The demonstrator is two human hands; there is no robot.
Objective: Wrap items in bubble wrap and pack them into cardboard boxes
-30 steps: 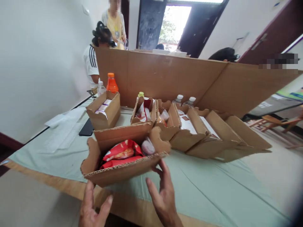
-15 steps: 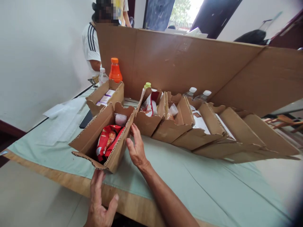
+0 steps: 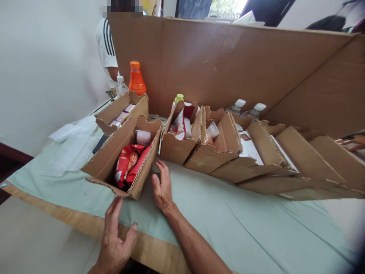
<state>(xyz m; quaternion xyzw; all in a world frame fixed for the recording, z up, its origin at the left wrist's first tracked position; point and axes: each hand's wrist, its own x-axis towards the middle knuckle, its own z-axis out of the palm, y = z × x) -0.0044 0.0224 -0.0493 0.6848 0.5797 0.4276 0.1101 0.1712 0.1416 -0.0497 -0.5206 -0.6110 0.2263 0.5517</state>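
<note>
An open cardboard box (image 3: 106,156) stands at the near left of the table, holding red snack packets (image 3: 129,166) and a pale wrapped roll (image 3: 143,137). My left hand (image 3: 115,239) hovers open at the table's wooden edge just below the box's near corner, holding nothing. My right hand (image 3: 162,186) is open with fingers stretched forward on the green cloth, just right of the box's side wall and a little apart from it.
A row of several more open cardboard boxes (image 3: 216,146) with packets and water bottles (image 3: 238,106) runs to the right. A tall cardboard screen (image 3: 228,64) stands behind. An orange bottle (image 3: 136,79), a dark phone (image 3: 100,143), and a person in a striped shirt (image 3: 106,45) are at the far left.
The box with red packets was turned from lying crosswise to pointing away, in line with the row. My right hand has come off its wall and my left hand has drawn back slightly.
</note>
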